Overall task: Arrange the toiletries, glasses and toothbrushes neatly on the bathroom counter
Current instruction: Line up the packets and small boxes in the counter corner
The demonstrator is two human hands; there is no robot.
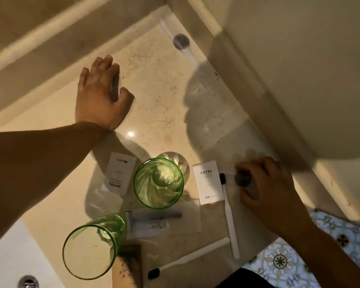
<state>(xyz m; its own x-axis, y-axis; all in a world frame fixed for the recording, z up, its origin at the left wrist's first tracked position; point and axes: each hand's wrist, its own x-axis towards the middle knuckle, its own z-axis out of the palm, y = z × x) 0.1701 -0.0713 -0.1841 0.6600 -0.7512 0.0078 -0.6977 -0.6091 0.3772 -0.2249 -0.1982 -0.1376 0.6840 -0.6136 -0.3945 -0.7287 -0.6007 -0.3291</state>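
glasses point(158, 183): green | toothbrushes point(230, 221): white | counter point(154, 90): beige marble

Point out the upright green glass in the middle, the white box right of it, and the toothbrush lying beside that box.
upright green glass point(158, 183), head view, inside of the bowl.
white box point(208, 187), head view, top face.
toothbrush point(229, 213), head view, white handle.

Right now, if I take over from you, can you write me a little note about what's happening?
Left hand lies flat and open on the counter, holding nothing.
Right hand grips a small dark-capped item beside the right HOTEL box.
Two green glasses stand upright; another HOTEL box sits left of them.
Two white toothbrushes lie crossed at an angle, a clear packet beside them.
Nothing is lined up yet.
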